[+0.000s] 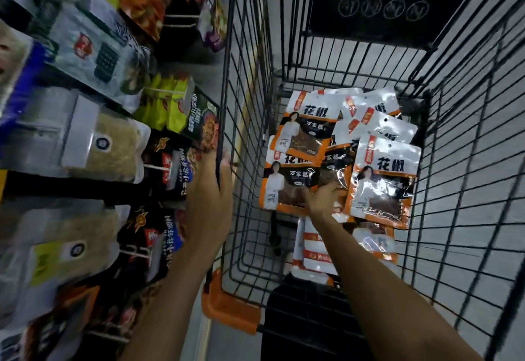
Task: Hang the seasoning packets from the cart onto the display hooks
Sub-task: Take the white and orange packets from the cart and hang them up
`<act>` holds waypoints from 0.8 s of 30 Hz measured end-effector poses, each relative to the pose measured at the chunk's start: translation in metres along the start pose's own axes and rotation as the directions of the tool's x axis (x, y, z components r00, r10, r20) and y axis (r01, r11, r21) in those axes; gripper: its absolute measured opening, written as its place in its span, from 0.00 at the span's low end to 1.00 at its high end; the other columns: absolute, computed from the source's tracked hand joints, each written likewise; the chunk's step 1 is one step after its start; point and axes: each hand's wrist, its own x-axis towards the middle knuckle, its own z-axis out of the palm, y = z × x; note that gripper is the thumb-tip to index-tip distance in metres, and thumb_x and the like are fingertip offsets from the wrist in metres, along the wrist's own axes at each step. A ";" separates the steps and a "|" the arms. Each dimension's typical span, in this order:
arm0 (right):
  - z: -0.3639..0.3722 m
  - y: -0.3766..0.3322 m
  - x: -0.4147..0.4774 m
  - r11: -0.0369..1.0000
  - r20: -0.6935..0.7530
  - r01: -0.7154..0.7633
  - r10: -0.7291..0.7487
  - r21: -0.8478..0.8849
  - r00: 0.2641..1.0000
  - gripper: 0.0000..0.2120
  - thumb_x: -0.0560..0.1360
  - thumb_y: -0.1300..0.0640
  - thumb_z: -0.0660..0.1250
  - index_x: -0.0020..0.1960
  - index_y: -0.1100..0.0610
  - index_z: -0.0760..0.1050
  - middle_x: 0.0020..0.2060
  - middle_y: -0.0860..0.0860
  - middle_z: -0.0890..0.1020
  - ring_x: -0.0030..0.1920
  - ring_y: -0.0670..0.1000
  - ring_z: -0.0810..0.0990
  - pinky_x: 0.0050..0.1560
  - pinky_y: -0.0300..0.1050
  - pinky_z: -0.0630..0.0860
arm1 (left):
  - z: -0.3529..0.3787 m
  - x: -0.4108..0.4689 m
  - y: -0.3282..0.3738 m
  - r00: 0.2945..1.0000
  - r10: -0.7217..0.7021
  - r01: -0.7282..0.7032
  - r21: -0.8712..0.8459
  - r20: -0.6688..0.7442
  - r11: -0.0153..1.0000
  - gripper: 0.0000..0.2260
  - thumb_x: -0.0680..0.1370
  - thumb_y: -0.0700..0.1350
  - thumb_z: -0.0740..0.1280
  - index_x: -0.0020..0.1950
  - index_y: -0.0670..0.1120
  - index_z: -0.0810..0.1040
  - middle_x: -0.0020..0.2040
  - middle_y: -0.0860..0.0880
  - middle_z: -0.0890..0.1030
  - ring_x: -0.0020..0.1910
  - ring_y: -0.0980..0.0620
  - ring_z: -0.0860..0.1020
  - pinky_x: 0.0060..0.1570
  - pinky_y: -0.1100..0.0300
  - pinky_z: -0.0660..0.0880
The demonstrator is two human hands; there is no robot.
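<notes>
Several orange, white and black seasoning packets [382, 179] lie in a loose pile on the floor of a black wire cart [460, 162]. My right hand [324, 197] reaches down into the cart, fingers closed on the edge of a packet [287, 187] in the middle of the pile. My left hand [211, 190] grips the top rail of the cart's left wall [227, 82]. The display hooks [159, 167] stand out from the shelf at the left, carrying hanging packets.
The display rack at the left is crowded with hanging bags of noodles [85, 145] and dark sauce packets [170, 167]. The cart has an orange corner bumper [227, 306] near me and a black panel [383, 5] at its far end. Grey floor shows around it.
</notes>
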 end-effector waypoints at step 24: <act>-0.120 -0.014 -0.130 0.867 0.172 -0.016 -0.080 0.498 0.982 0.04 0.74 0.57 0.71 0.46 0.54 0.76 0.42 0.53 0.84 0.41 0.51 0.84 0.35 0.43 0.80 | -0.035 -0.009 0.049 0.978 0.198 -0.180 0.216 -0.064 0.960 0.12 0.80 0.37 0.63 0.62 0.36 0.74 0.58 0.39 0.77 0.58 0.44 0.75 0.56 0.58 0.70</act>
